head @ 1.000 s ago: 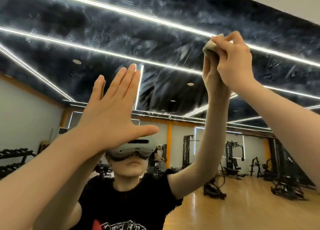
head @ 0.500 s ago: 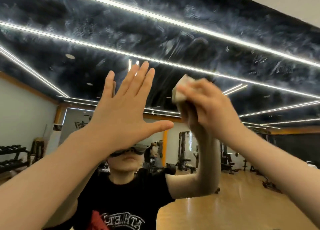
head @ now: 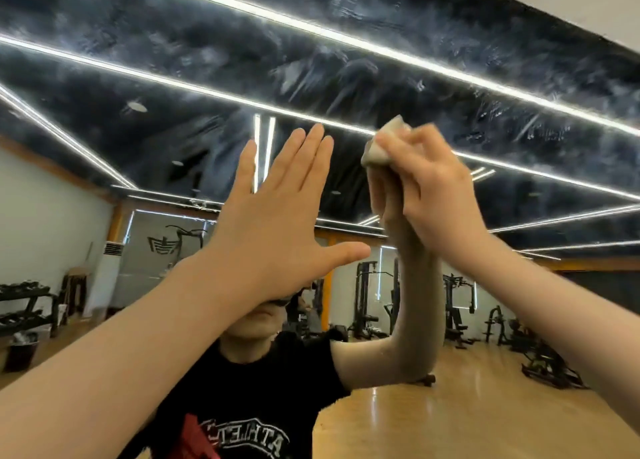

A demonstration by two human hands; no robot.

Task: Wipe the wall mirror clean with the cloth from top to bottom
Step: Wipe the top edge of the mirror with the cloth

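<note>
- The wall mirror (head: 346, 78) filled nearly the whole view, its upper glass streaked with cloudy smears over the reflection of a dark ceiling crossed by bright light strips (head: 214, 91).
- The left hand (head: 277, 230) lay flat against the mirror, fingers straight and close together, thumb stretched out to the side; its grip was open and held nothing.
- The right hand (head: 429, 188) was raised just beside it, fingers curled around a bunched, pale cloth (head: 381, 147); its grip was closed on that cloth.
- The cloth stuck out above the right hand's fingertips and met the glass where the reflected hand touched it, about mid-height in the view and below the smeared upper area.
- The right hand and cloth looked slightly blurred.
- In the reflection, the person wore a black T-shirt (head: 242, 389) with white lettering and a red patch; the left hand covered most of the head.
- Also reflected were a wooden floor (head: 450, 424), weight machines (head: 457, 303) at the far side, a dumbbell rack (head: 24, 306) on the left, and a standing air conditioner (head: 104, 275).
</note>
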